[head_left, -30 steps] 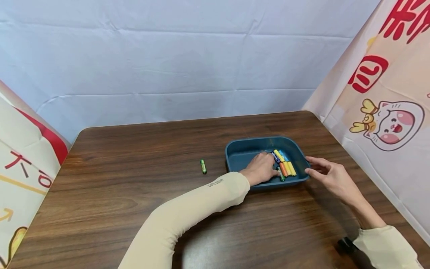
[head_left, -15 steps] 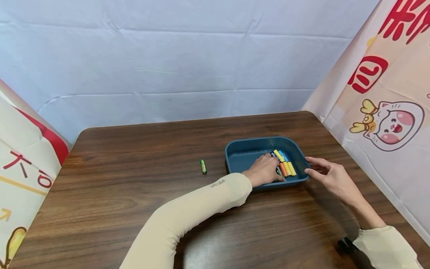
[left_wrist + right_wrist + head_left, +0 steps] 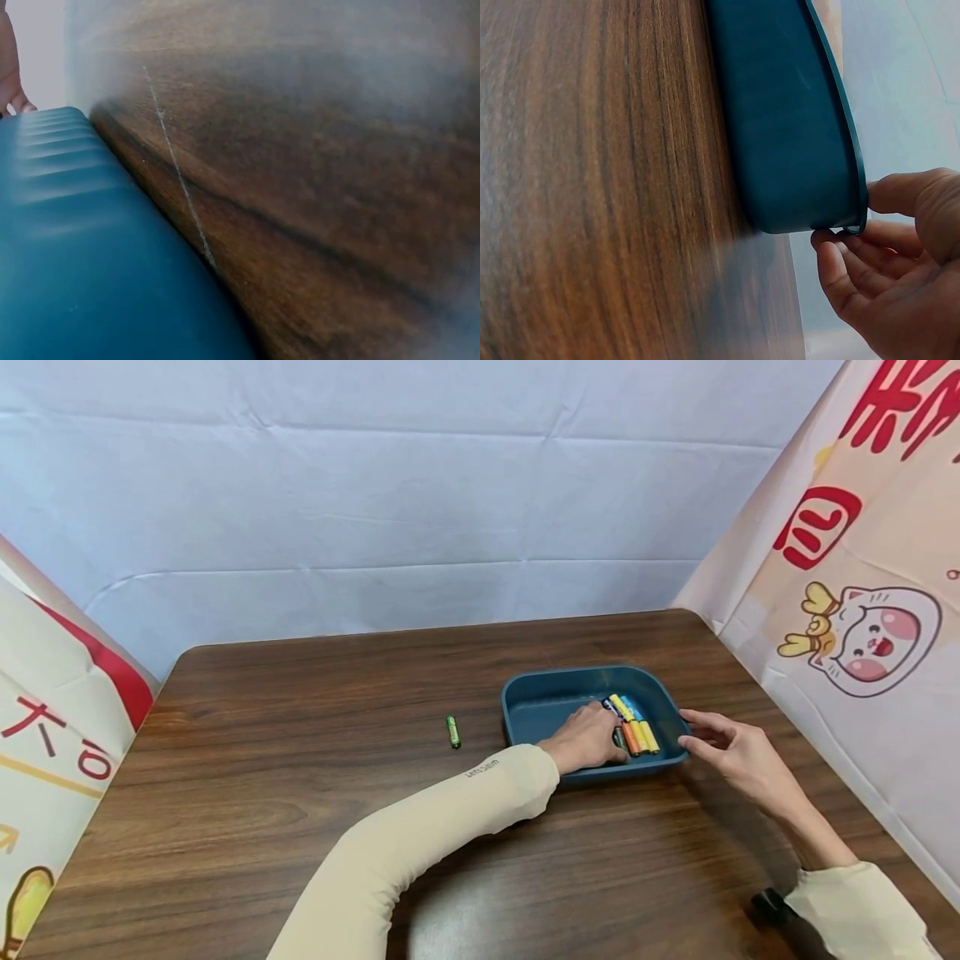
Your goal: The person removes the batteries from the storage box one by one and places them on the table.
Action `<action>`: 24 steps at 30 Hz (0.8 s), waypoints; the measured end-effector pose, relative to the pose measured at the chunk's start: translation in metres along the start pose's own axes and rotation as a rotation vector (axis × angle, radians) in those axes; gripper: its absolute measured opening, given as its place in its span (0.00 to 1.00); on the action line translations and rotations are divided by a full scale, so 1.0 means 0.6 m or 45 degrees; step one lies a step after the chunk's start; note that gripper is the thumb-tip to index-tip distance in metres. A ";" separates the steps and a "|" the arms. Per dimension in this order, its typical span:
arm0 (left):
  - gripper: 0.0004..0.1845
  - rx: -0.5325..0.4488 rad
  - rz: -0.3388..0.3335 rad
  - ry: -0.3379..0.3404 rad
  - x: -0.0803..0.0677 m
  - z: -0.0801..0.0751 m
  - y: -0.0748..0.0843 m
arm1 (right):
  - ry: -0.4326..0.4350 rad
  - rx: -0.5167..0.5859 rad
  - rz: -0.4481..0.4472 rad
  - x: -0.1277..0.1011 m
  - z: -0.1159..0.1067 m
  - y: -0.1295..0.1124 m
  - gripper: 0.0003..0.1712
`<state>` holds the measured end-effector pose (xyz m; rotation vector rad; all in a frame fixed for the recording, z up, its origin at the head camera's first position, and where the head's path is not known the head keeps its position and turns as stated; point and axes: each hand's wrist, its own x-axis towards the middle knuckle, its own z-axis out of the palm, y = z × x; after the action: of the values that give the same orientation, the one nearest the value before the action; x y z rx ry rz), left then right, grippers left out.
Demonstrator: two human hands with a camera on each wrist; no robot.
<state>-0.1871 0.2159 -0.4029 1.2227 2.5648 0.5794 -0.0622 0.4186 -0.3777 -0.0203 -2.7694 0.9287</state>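
Note:
A dark teal tray (image 3: 547, 712) stands on the table, with several batteries gathered at its right end. My left hand (image 3: 587, 737) reaches over the near rim into the tray, thumb and bent fingers around a dark green battery (image 3: 619, 739). Right beside that lie an orange battery (image 3: 632, 739) and a yellow battery (image 3: 649, 737). Behind them are another yellow one and blue ones. At the tray's right end my right hand (image 3: 742, 756) pinches the rim, thumb and fingertips showing there in the right wrist view. The left wrist view shows mostly the tray's outer wall (image 3: 90, 247).
One green battery (image 3: 453, 732) lies on the brown wooden table (image 3: 300, 777), left of the tray. A black object (image 3: 772, 907) sits by the right sleeve. White cloth (image 3: 420, 502) hangs behind the table, and printed cloths stand at both sides.
My left hand's thumb has shifted slightly around the dark green battery, moving right and then back left. The right hand stays at the tray's end. The loose green battery has not moved.

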 end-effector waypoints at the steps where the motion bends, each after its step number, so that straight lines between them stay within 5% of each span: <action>1: 0.13 -0.006 -0.002 -0.002 0.000 -0.001 -0.001 | -0.001 0.001 0.001 0.000 0.000 -0.001 0.25; 11: 0.12 -0.188 -0.012 -0.019 -0.005 -0.017 -0.005 | -0.014 0.004 0.014 0.000 0.000 -0.003 0.26; 24: 0.28 -0.423 -0.012 0.001 -0.035 -0.070 -0.019 | -0.016 0.008 0.009 0.000 -0.003 -0.002 0.26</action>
<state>-0.1977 0.1824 -0.3699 1.0929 2.3485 0.9571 -0.0615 0.4187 -0.3755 -0.0237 -2.7798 0.9428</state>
